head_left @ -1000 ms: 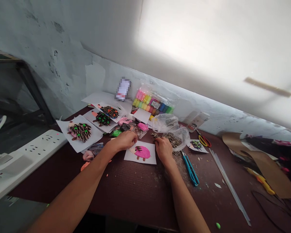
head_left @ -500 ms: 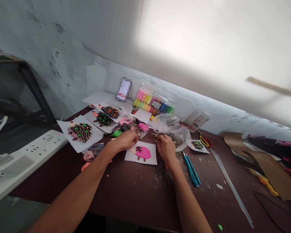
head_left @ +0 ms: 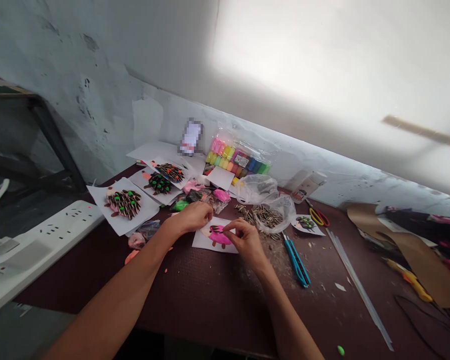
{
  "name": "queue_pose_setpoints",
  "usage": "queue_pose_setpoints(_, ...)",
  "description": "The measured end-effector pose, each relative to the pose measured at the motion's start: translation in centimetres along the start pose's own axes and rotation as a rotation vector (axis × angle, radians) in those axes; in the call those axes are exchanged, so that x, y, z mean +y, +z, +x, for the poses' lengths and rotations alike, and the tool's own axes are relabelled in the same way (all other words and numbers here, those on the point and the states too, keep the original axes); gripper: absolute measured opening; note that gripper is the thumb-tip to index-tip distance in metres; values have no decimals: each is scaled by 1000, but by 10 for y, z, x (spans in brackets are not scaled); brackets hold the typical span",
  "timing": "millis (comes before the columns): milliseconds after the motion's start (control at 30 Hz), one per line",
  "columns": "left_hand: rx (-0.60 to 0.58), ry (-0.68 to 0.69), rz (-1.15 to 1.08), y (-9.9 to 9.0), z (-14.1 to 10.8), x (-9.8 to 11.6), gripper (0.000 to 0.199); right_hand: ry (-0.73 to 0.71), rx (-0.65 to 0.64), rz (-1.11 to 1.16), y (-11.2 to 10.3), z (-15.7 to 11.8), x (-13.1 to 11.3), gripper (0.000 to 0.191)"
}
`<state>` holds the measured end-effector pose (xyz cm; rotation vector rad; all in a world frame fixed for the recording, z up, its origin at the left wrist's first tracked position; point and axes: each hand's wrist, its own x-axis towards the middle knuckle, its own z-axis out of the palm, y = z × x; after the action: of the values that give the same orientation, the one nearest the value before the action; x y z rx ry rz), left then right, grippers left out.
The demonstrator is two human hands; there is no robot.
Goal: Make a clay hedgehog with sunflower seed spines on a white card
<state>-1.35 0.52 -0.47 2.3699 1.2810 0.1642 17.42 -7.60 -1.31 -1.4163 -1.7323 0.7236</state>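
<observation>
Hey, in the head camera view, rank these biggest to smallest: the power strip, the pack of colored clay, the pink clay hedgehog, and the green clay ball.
1. white power strip
2. pack of colored clay
3. pink clay hedgehog, partly covered by the right hand
4. green clay ball

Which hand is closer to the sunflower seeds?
Right. The right hand sits just below the sunflower seeds, while the left hand rests farther left, past the pink clay figure.

Left hand [head_left: 193, 218] curled downward; right hand [head_left: 246, 241] fingers pinched together.
</observation>
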Motion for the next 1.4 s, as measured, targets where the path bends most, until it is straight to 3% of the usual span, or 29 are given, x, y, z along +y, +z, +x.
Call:
queue_pose_setpoints(200,8,-2,-2,2,1,0,27,48,-2,-154,9,-6,-10,13)
queue_pose_setpoints(400,28,-6,-2,4,1,-1,27,-105,19,-336,16,-8,-6,13)
queue_pose_setpoints(500,29,-6,-2,4,1,-1,28,-115,24,-397,20,-8,0,12)
queue_pose_setpoints(1400,25,-12,-5,0,-1,3,29,-141,32,-504,27,-9,2,14)
